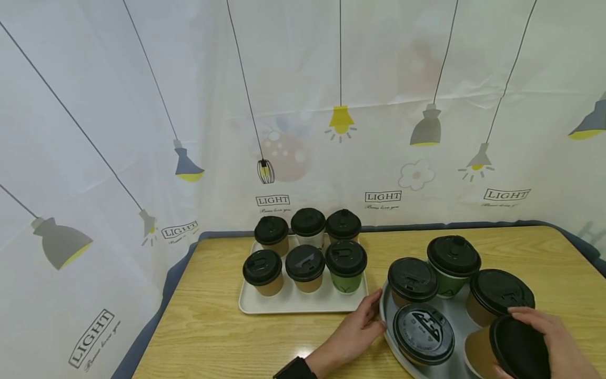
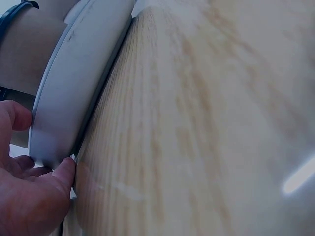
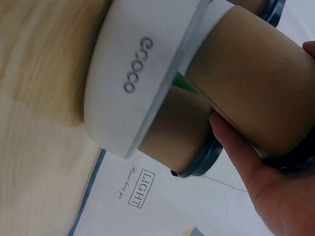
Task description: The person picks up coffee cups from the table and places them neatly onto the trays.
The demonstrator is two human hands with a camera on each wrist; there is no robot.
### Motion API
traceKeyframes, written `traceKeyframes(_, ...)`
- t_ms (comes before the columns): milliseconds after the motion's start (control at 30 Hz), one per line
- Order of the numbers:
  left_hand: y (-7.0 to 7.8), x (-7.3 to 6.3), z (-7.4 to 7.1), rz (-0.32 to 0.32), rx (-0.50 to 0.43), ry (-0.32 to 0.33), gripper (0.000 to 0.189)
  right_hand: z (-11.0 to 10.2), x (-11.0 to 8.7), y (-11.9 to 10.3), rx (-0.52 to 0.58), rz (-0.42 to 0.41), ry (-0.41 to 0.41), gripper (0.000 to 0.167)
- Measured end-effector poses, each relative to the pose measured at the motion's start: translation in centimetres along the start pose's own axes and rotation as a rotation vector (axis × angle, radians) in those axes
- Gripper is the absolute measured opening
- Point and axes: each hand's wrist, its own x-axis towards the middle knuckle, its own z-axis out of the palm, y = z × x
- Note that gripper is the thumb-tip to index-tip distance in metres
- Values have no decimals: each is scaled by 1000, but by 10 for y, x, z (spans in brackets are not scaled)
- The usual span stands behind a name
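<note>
My left hand [image 1: 357, 329] is at the left edge of a round grey tray [image 1: 460, 316]. In the left wrist view its fingers lie at the rim and the thumb [image 2: 65, 172] presses low on the side wall, gripping the edge. Over the tray's near right part, my right hand [image 1: 556, 337] holds a brown paper cup [image 1: 479, 351] with a black lid, tilted to the right. The right wrist view shows the thumb [image 3: 238, 152] along the cup's side. Several other lidded cups stand on this tray, among them a green one [image 1: 450, 284] at the back.
Left of the round tray lies a white rectangular tray [image 1: 303, 305] with several black-lidded cups in two rows. Both trays are on a wood-grain table [image 1: 213, 337]. Behind it hangs a pale cloth [image 1: 322, 52] printed with lamps.
</note>
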Motion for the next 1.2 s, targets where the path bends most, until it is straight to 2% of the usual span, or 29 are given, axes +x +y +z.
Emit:
traceKeyframes(133,1,0,0,-2,3,-1,66,3,-4,4,-90,110,-102,92)
traceKeyframes(233,1,0,0,0,13,-1,66,6,-7,5,-150,126,-149,96)
traceKeyframes(300,1,1,1,3,20,-1,66,9,-9,7,-137,83,-159,103)
traceKeyframes(467,1,1,1,16,26,0,66,14,-10,16,-83,-11,-195,91)
traceKeyframes(567,1,1,2,20,25,-1,66,14,-9,12,-159,16,-222,97)
traceKeyframes(633,1,2,2,22,28,0,66,14,-9,3,-227,72,-236,105)
traceKeyframes(767,0,2,2,14,27,2,66,19,-6,-20,-347,132,-195,113)
traceKeyframes(900,0,2,2,17,21,5,66,22,-5,-36,-426,84,-97,111)
traceKeyframes(1067,-1,2,1,17,-16,-4,67,19,-3,-42,-436,44,-72,118)
traceKeyframes(1200,-2,-1,-1,-8,-44,0,67,12,-1,-41,-386,5,-58,118)
